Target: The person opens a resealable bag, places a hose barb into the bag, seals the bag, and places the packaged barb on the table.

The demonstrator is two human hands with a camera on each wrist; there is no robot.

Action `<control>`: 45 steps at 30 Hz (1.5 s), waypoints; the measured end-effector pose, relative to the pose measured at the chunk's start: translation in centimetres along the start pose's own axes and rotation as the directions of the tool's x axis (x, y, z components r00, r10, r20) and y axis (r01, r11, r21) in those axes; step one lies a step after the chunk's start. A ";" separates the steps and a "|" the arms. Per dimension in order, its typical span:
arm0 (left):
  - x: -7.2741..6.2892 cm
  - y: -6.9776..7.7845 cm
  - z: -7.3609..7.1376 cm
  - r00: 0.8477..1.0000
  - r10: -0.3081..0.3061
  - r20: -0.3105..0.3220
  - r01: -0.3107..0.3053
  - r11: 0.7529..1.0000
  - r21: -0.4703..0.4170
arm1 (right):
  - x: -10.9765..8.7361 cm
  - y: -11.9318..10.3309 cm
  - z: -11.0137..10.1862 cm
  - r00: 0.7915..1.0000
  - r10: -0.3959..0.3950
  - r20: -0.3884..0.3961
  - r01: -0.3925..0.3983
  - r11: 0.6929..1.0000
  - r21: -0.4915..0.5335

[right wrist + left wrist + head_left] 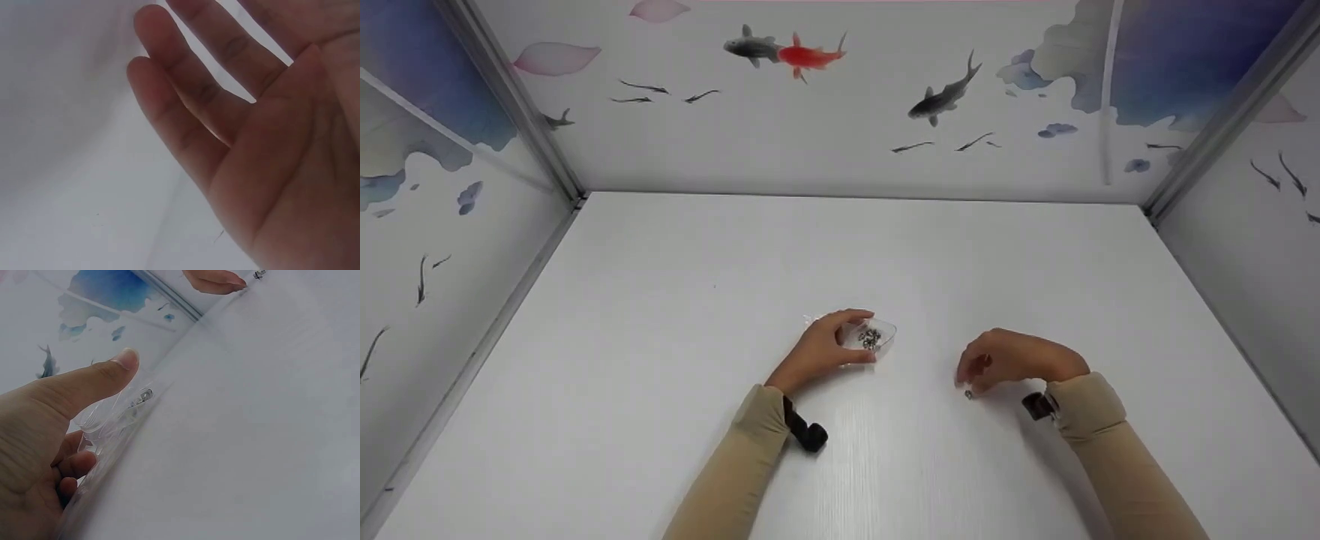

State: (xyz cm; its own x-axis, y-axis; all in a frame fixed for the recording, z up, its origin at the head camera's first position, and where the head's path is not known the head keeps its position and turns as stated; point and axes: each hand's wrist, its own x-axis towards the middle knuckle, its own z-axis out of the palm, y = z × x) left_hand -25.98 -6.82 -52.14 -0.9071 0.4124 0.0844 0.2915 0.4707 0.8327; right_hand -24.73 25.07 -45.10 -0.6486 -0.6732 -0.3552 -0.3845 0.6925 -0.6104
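My left hand (826, 343) grips a small clear plastic box (891, 330), thumb on the near side and fingers round the far side. Several small silver metal pieces (870, 339) lie inside it. In the left wrist view, the thumb lies along the see-through box (104, 417), and one shiny piece (146, 395) shows through its wall. To the right, my right hand (1012, 358) bends down to the tabletop, thumb and index fingertips pinching one small metal piece (968, 394). The right wrist view shows the palm and loosely extended outer fingers (180, 121); the pinch is hidden there.
A white tabletop (697, 255) lies under both hands. Printed panels with fish (810, 57) stand along its back and both sides, joined by grey metal posts (529, 97). A black wrist strap mount (810, 436) hangs beside the left sleeve, another (1038, 406) beside the right.
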 end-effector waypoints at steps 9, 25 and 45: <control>0.0 0.0 0.1 1.000 -0.009 -0.001 0.009 1.000 0.002 | 0.1 -0.2 0.6 0.999 0.038 0.021 -0.039 0.999 0.028; 0.1 0.0 -0.1 1.000 -0.012 -0.005 0.012 1.000 0.006 | 0.8 -0.5 0.5 0.999 0.019 0.027 -0.017 0.998 -0.058; 0.1 -0.1 0.0 1.000 0.001 -0.001 -0.001 1.000 -0.004 | 2.3 -1.3 -0.3 0.999 0.026 -0.046 -0.030 0.996 -0.084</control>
State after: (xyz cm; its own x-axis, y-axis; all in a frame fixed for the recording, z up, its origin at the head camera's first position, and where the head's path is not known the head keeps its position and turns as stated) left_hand -26.05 -6.83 -52.21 -0.9069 0.4125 0.0857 0.2913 0.4669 0.8350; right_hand -25.92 22.72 -44.90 -0.6880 -0.6422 -0.3380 -0.4184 0.7316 -0.5382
